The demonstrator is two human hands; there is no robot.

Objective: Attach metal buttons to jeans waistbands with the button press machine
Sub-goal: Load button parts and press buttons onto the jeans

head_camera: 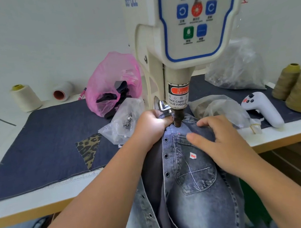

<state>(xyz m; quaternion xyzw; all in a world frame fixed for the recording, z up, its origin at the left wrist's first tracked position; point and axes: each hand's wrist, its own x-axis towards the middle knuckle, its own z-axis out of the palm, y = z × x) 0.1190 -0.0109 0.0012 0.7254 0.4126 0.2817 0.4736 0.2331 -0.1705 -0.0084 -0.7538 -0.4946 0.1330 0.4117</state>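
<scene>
Item: denim garment, draped from below the frame up over the worktop edge, its upper edge laid under the press punch. A row of eyelets is seen along the placket, on the near side of the punch.

Step judged in hand: placing the fabric for a press stroke. To be done well, the mark is to be centred under the punch, the cloth kept flat and taut, with no fold caught beneath, and fingers kept out from under the punch, as the warning label on the press advises.

Right hand: set on the denim, right of and nearer than the punch; grip spread, fingers straight and flat, pressing the cloth down.

Left hand: just left of the punch, fingers curled, the fabric edge pinched beside the punch tip. The fingertips lie very near the punch.

Clear bag of metal parts: left of the press, on the worktop.

Pink bag: beyond that, left of the press.
</scene>
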